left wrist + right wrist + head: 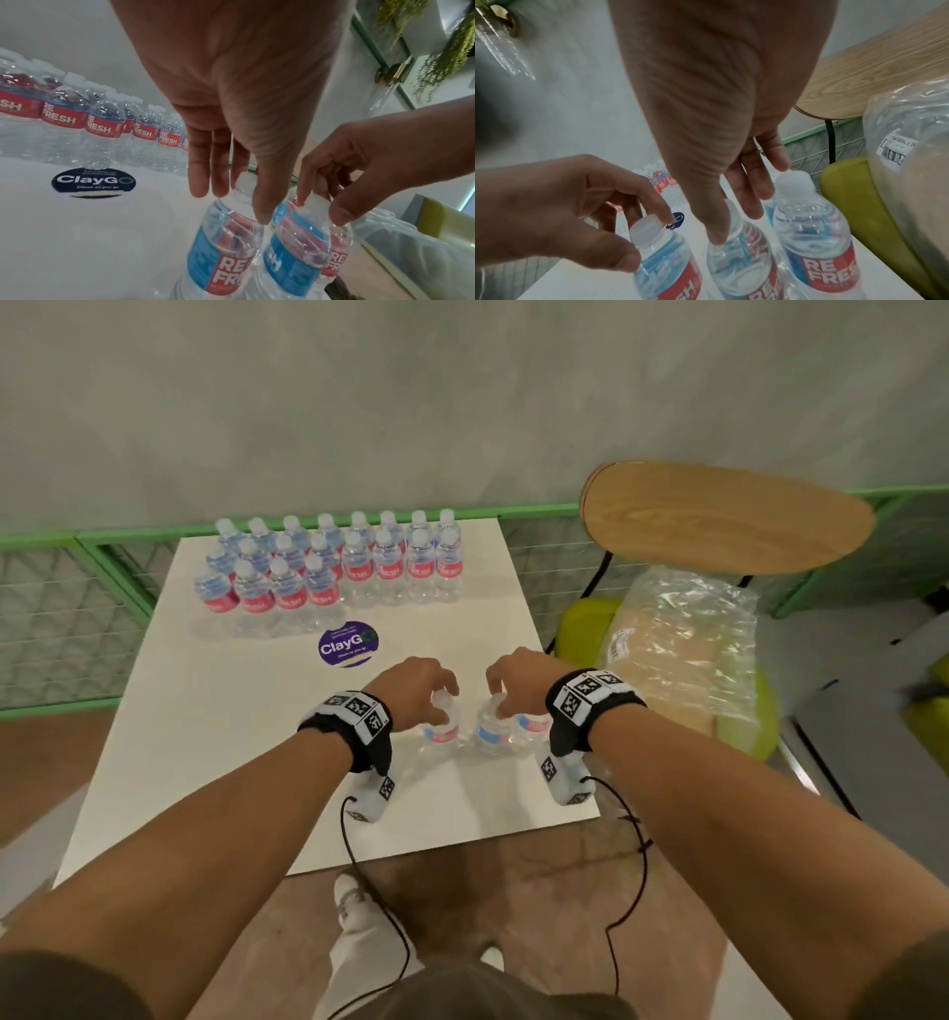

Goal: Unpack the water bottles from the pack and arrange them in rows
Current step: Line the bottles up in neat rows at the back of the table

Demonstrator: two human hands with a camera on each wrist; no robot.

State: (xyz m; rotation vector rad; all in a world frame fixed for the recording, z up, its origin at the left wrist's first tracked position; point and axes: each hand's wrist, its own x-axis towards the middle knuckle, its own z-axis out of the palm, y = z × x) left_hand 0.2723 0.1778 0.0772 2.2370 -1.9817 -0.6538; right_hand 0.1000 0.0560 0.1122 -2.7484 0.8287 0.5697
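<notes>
Three clear water bottles with red and blue labels stand close together near the right front of the white table [205, 762]. My left hand [426, 690] grips the cap and neck of the left bottle [442, 719], with the thumb on its shoulder. The cap of the middle bottle [492, 726] is pinched by my right hand [506, 690]. The third bottle [811, 233] stands untouched just to the right. Several bottles [328, 567] stand in rows at the table's far end. The crumpled clear plastic pack [683, 649] lies on a seat to the right, off the table.
A round dark ClayGo sticker [348, 643] lies on the table between the rows and my hands. A wooden chair back [719, 521] and a yellow-green seat [585, 624] stand to the right. A green mesh fence [77, 608] runs behind the table.
</notes>
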